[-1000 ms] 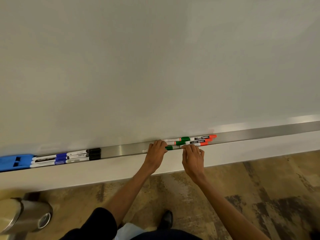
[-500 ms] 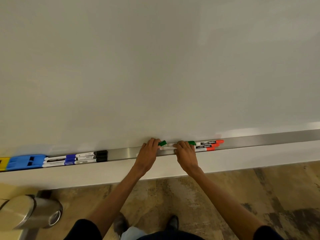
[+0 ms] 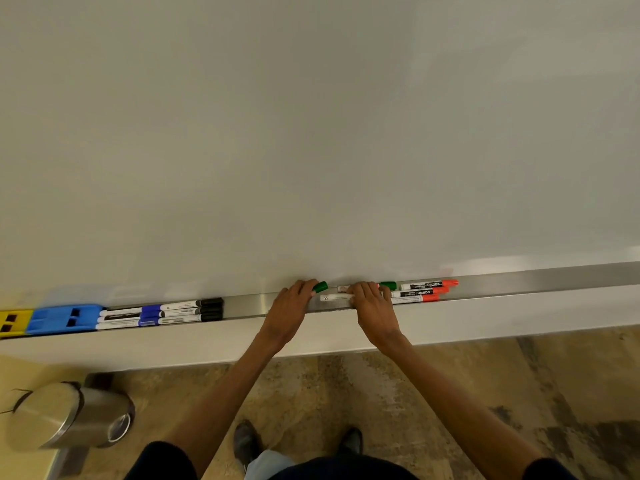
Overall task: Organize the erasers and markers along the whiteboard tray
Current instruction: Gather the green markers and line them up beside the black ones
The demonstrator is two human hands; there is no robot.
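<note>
On the whiteboard tray (image 3: 519, 277), the left hand (image 3: 292, 308) pinches the green-capped marker (image 3: 320, 286) in its grip, while the right hand (image 3: 374, 308) curls its grip over the white marker (image 3: 334, 297) (orange-capped markers (image 3: 431, 291) lie just beside it). The blue eraser (image 3: 62, 318) sits far left on the tray.

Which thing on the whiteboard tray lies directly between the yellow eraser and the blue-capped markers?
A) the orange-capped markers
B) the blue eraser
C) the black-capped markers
B: at the tray's far end, the blue eraser lies between the yellow eraser and the blue-capped markers.
</note>
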